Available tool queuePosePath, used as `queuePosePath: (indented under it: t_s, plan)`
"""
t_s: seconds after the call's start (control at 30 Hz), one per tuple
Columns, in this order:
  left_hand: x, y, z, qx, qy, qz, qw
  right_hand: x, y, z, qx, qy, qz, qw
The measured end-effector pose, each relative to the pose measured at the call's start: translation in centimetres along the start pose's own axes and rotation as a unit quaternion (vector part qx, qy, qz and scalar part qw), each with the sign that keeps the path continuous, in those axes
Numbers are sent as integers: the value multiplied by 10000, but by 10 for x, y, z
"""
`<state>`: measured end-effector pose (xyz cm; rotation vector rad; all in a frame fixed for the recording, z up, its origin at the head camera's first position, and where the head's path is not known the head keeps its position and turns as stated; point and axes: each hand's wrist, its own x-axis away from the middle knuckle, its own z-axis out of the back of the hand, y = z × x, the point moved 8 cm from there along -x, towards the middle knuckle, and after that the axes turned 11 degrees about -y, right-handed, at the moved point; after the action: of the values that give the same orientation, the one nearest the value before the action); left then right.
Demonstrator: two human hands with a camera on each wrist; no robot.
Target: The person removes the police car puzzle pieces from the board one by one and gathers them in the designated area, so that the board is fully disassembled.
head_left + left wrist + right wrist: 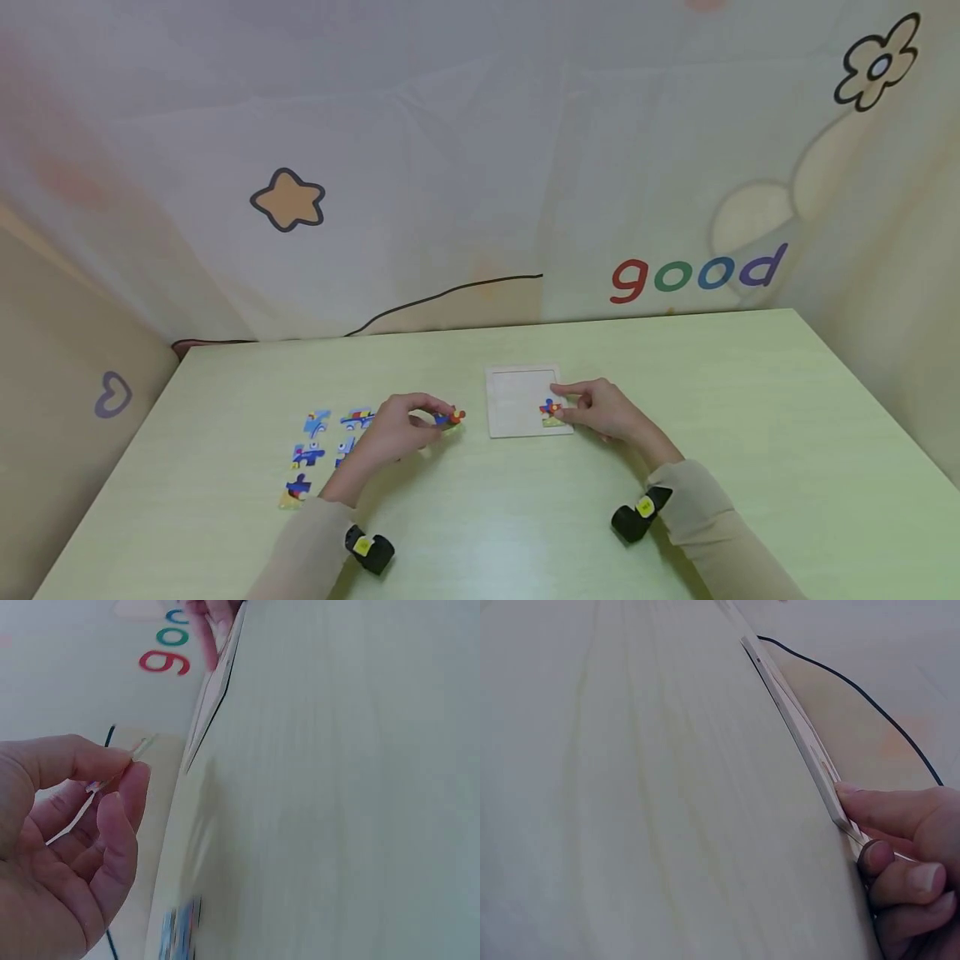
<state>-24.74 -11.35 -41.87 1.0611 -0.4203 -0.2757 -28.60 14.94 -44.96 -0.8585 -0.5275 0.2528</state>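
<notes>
My left hand (401, 427) pinches a small puzzle piece (454, 417), with red, blue and green on it, between thumb and fingertips. It is held above the table, just left of a white square puzzle frame (517, 402). In the left wrist view the piece (142, 748) shows nearly edge-on. One colourful piece (551, 408) lies in the lower right corner of the frame. At that side my right hand (606, 410) grips the frame's edge. In the right wrist view one digit rests on the frame's rim (810, 761) while the other fingers are curled beside the edge.
Several loose puzzle pieces (307, 454) lie on the table left of the frame, some partly hidden behind my left hand. The pale green table (480, 517) ends at a printed curtain (465, 167) at the back. Each sleeve carries a black wrist camera (636, 521).
</notes>
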Motion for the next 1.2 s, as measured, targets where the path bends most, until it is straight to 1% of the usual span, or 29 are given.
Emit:
queuePosePath:
  t_s: [0.13, 0.2, 0.3, 0.37, 0.5, 0.6, 0.7, 0.83, 0.97, 1.13, 1.2]
  plan:
    - [28, -17, 19, 122, 18, -64, 9999, 1, -3, 0, 2, -18, 86, 10000]
    - [40, -26, 27, 199, 49, -13, 9998, 2, -4, 0, 12, -16, 102, 9999]
    - [57, -40, 37, 285, 125, 224, 9993, 3, -3, 0, 57, -24, 125, 9999]
    - [66, -47, 42, 257, 165, 376, 9988, 3, -2, 1, 73, -10, 124, 9999]
    - [80, -56, 49, 113, 198, 579, 9981, 2, -2, 2, 115, -13, 211, 9997]
    - [88, -62, 51, 32, 166, 713, 9973, 1, -2, 1, 158, -39, 308, 9994]
    - [95, -66, 53, 15, 54, 715, 9974, 0, -3, 1, 195, -36, 356, 9992]
    - [102, -70, 56, -61, -20, 609, 9981, 1, -4, 1, 182, -29, 347, 9992]
    - [105, -70, 58, -171, -31, 563, 9983, 1, -6, 0, 187, -40, 364, 9992]
    - [107, -68, 59, -151, -67, 617, 9980, 2, -7, 1, 174, -25, 360, 9992]
    - [108, -68, 60, -165, -40, 708, 9973, 2, -6, 0, 158, -23, 326, 9993]
